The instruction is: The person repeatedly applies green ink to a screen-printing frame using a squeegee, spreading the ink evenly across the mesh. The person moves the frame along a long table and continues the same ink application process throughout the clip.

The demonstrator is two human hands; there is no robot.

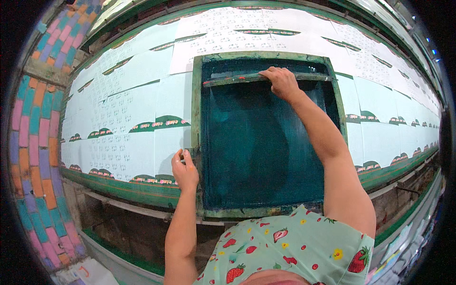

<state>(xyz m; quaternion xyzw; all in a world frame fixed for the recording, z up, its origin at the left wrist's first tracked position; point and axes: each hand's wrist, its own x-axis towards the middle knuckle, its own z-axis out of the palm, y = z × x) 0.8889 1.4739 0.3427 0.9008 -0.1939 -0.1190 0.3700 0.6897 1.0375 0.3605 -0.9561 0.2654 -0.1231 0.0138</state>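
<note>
Green-edged, the long table point(137, 189) runs under pale sheets point(128, 107). Nearest, the left hand point(186, 172) curls loosely beside the frame point(196, 109); whether it grips anything, I cannot tell. Farther off, the right hand point(284, 85) clamps a squeegee bar point(228, 80) near the frame's far edge. Lopsided pressure could tilt it, streaking the dark, slick-looking mesh point(247, 142). Beyond, thin, smooth sheets leave arched gaps.

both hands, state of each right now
Left hand: partly curled beside the green frame; cannot tell if it holds anything.
Right hand: closed on the long bar.
</note>
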